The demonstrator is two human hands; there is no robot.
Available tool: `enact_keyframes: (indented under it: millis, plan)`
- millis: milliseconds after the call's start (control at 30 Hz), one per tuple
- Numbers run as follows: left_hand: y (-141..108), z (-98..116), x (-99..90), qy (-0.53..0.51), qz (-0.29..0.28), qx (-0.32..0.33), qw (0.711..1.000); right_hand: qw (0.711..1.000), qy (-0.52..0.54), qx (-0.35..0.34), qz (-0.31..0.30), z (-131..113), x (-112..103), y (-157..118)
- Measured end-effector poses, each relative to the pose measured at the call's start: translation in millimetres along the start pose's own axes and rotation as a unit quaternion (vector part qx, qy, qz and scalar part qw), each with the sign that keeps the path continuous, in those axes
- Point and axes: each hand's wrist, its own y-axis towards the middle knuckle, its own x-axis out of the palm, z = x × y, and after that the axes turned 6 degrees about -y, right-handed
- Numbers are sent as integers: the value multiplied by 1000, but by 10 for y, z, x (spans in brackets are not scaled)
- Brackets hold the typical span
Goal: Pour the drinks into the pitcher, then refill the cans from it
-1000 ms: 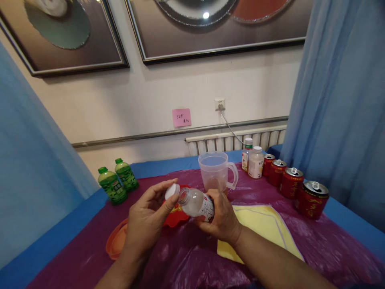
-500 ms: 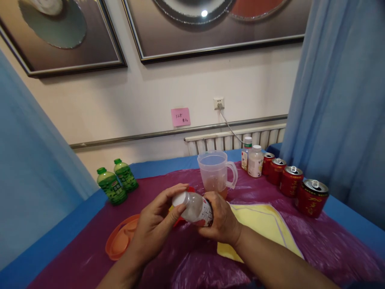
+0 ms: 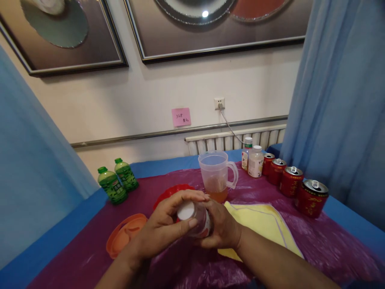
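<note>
A small clear bottle [image 3: 202,220] with a white cap [image 3: 185,211] and a printed label is held above the table, its cap end tipped toward me. My right hand [image 3: 224,225] wraps round its lower part, covering much of the label. Curved round the cap end is my left hand [image 3: 161,224], with the thumb along the near side and the fingers over the top. Just beyond the hands stands a clear plastic jug [image 3: 213,170] with some amber liquid in the bottom. A red scalloped bowl [image 3: 171,192] is partly hidden behind my left hand.
An orange divided dish [image 3: 124,235] lies at left, with two green bottles [image 3: 112,188] behind it. A yellow cloth [image 3: 267,224] lies at right. Several red cans [image 3: 291,181], a white-capped bottle [image 3: 256,162] and a green-banded bottle [image 3: 246,154] line the right side.
The bottle has turned so its cap faces me more, and my left hand has shifted right, closer round the bottle. More of the red bowl and the jug's liquid now shows.
</note>
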Motion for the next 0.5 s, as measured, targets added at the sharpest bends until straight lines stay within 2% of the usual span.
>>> enact_keyframes:
  millis: [33,167,233,300,433,500]
  plan:
    - [13,-4,-21,-16,9,-9,1000,1000,14,12,-1,-11,-11,3]
    - [33,-107,-51,6,165,-7,986,998,20,55,16,-21,-54,13]
    - [19,-153,-48,3,205,-24,978,998,15,55,25,-8,-66,13]
    - [3,-162,-56,-31,192,-51,980,998,19,55,21,5,-69,8]
    - [6,-146,-90,-119,85,-84,986,996,50,78,-9,16,-61,-5]
    - [24,-172,-81,-128,82,-65,986,994,50,101,-13,20,-60,-4]
